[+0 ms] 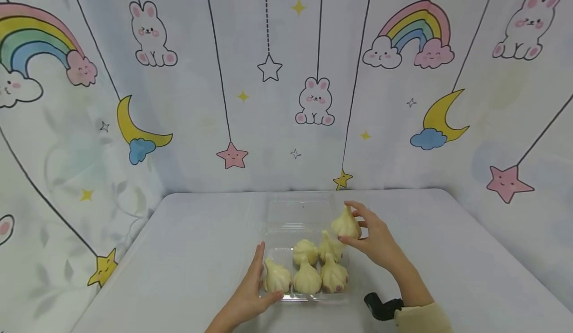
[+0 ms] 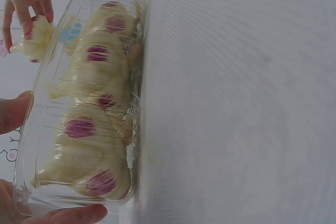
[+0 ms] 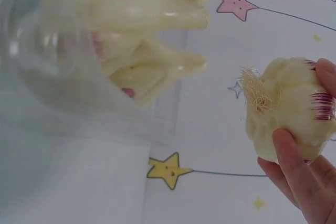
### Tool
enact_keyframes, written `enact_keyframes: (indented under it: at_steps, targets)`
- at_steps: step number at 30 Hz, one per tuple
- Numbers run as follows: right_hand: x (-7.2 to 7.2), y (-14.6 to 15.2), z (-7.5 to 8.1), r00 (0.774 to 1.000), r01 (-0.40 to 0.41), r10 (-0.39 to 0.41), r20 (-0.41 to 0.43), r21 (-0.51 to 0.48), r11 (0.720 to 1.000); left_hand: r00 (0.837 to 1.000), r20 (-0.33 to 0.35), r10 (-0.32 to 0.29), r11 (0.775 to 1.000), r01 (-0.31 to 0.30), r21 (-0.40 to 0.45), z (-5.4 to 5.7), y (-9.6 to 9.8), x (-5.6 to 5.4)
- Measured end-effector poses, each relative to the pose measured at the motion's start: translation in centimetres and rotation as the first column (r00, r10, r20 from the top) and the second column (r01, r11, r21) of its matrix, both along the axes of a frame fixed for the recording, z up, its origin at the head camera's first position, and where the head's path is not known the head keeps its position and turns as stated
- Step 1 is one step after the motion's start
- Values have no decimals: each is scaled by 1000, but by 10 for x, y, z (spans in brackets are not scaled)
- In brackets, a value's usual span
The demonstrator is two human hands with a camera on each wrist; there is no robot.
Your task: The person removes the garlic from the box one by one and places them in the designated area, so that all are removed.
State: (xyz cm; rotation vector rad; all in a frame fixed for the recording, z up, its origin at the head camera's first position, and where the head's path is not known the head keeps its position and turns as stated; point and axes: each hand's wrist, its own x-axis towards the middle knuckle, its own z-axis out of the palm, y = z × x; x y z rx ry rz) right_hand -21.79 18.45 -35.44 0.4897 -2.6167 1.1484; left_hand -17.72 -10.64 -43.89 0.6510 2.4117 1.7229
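Observation:
A clear plastic box lies on the table with several pale garlic bulbs inside, purple streaks showing on them in the left wrist view. Its hinged lid is folded back behind it. At the box's front left corner, my left hand holds it, thumb along the front and fingers on the left side. My right hand pinches another garlic bulb between thumb and fingers, above the box's back right corner. Close up, this held bulb shows stringy roots and purple streaks.
White cloth covers the table, its back edge meeting a curtain printed with rabbits, stars, moons and rainbows. A small black device sits at my right wrist, beside a pale sleeve.

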Motion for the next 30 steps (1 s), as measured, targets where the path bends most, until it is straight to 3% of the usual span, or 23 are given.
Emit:
enact_keyframes:
  at_steps: [10, 20, 30]
  targets:
    - [-4, 26, -1, 998, 63, -62, -18, 43, 997, 1000, -13, -3, 1000, 3, 6, -1, 0, 0]
    - [-6, 43, -3, 994, 104, -106, 35, 57, 993, 1000, -16, 3, 1000, -3, -3, 2, 0, 1]
    - [-18, 55, -18, 986, 101, -108, 130, 60, 993, 1000, -20, -2, 1000, 2, -7, 3, -1, 0]
